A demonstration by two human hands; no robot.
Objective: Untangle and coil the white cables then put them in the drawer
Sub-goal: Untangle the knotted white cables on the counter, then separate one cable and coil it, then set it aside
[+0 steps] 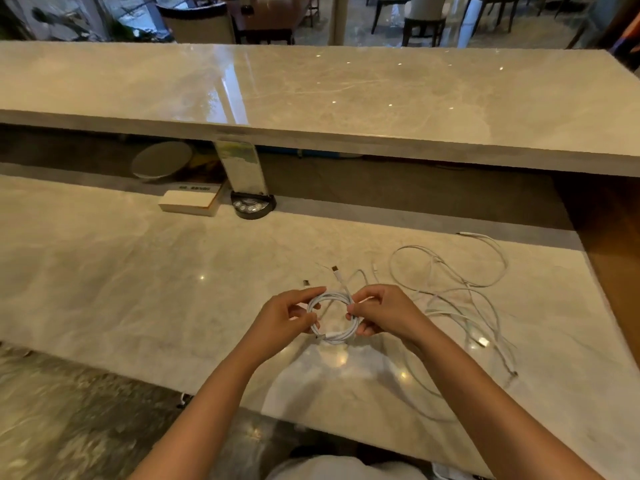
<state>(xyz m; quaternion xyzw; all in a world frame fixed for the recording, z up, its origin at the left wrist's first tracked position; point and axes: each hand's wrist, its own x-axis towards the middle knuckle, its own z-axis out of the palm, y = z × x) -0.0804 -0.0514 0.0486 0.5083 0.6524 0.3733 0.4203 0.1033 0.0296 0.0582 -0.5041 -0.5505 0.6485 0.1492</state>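
Observation:
A white cable wound into a small round coil (333, 334) hangs just above the marble counter (138, 271). My left hand (287, 315) pinches its left side and my right hand (379, 311) pinches its right side. One plug end (335, 270) sticks up behind the coil. To the right, more white cables (460, 296) lie in a loose tangle on the counter, with a connector (482, 341) near the front. No drawer is in view.
A white box (188, 202) and a black round device (254, 206) sit at the back of the counter, under a raised marble shelf (346, 98). A metal dish (161, 161) is below the shelf. The counter's front edge runs close to my body.

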